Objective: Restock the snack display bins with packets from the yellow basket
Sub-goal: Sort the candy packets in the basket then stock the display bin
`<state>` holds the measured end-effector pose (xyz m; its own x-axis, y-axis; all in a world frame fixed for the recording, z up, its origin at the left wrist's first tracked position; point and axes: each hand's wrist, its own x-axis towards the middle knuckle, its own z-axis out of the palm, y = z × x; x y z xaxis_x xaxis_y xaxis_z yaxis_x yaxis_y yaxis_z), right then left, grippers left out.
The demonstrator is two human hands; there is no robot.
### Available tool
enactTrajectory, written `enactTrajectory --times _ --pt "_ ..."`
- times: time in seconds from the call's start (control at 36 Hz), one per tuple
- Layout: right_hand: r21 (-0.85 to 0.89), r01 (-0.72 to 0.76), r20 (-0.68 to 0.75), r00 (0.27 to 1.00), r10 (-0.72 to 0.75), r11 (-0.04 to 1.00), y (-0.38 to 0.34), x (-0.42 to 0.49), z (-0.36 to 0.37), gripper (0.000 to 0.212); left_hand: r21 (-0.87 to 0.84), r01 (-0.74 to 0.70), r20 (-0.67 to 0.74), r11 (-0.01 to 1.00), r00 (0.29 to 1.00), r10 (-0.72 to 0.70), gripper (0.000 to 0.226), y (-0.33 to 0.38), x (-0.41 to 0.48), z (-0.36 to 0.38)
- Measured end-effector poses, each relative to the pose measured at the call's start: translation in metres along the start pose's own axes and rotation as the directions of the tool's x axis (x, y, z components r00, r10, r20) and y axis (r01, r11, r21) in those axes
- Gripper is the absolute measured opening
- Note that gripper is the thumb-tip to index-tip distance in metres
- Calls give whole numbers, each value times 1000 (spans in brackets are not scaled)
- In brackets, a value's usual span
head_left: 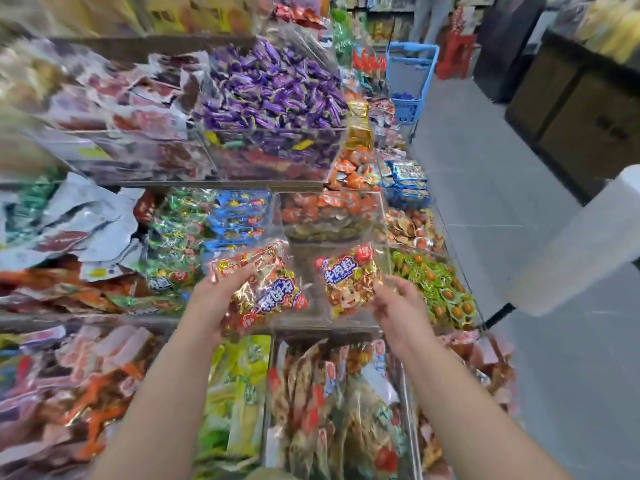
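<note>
1. Red packet (266, 289) is up over the clear bin (310, 315), by the front edge of the middle shelf (86, 321); left hand (214, 299) fingers clamp it.
2. Gold packet (346, 282) is just beside it; right hand (398, 306) fingers pinch its corner.

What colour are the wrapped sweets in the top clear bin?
The sweets are purple; the head view shows them.

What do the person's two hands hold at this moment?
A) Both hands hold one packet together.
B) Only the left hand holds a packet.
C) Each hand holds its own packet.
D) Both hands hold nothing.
C: the left hand holds a red and gold packet, and the right hand pinches a second packet by its edge, with a gap between the two.
</note>
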<state>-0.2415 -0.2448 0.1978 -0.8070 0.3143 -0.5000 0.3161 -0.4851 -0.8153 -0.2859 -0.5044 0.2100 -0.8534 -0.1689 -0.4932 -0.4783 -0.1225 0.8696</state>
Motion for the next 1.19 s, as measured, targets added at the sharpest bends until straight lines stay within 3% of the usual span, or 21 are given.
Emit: enactTrajectory --times 0.17,0.28,0.31,0.39,0.5,0.61,0.72,0.89,0.94,1.0,1.06,1.11,1.19 --pt "-13 -18 -8 1000 18 1000 2 47 47 36 30 -32 7 999 999 32 115 46 53 -11" --pt "-50 -54 26 998 55 997 4 86 67 44 -29 -67 10 997 998 68 66 65 82 -7" --pt "-58 -64 28 997 66 996 5 97 73 44 -30 -65 5 997 998 65 62 68 89 -5" --pt "-117 -49 19 998 52 992 11 132 93 41 21 -21 -27 1000 999 21 89 73 107 -1" --pt "-280 -3 23 1000 9 960 26 181 115 34 64 21 -27 998 999 -19 70 74 127 2" --pt "-336 -4 52 998 23 942 46 218 125 31 36 77 -18 996 997 -77 73 76 136 5" --pt "-486 16 80 996 26 874 62 238 132 55 -47 94 -23 994 995 -96 66 76 142 4" --pt "-510 -31 26 998 51 860 72 259 132 62 -107 85 20 991 996 -83 60 74 145 1" --pt "-586 -31 -62 998 -7 810 71 266 131 65 -107 84 32 991 996 -81 61 74 145 1" --pt "-741 -70 -149 987 -61 668 69 270 131 70 -115 84 39 990 996 -80 60 74 145 1" --pt "-798 -66 -132 989 -68 598 69 272 133 65 -116 82 45 990 996 -78 59 73 144 1" --pt "-801 -26 -83 994 -67 598 72 272 137 59 -120 80 46 990 996 -75 58 72 143 1" --pt "-863 -16 -48 998 -50 505 74 271 139 69 -129 64 51 990 997 -58 61 72 143 1"
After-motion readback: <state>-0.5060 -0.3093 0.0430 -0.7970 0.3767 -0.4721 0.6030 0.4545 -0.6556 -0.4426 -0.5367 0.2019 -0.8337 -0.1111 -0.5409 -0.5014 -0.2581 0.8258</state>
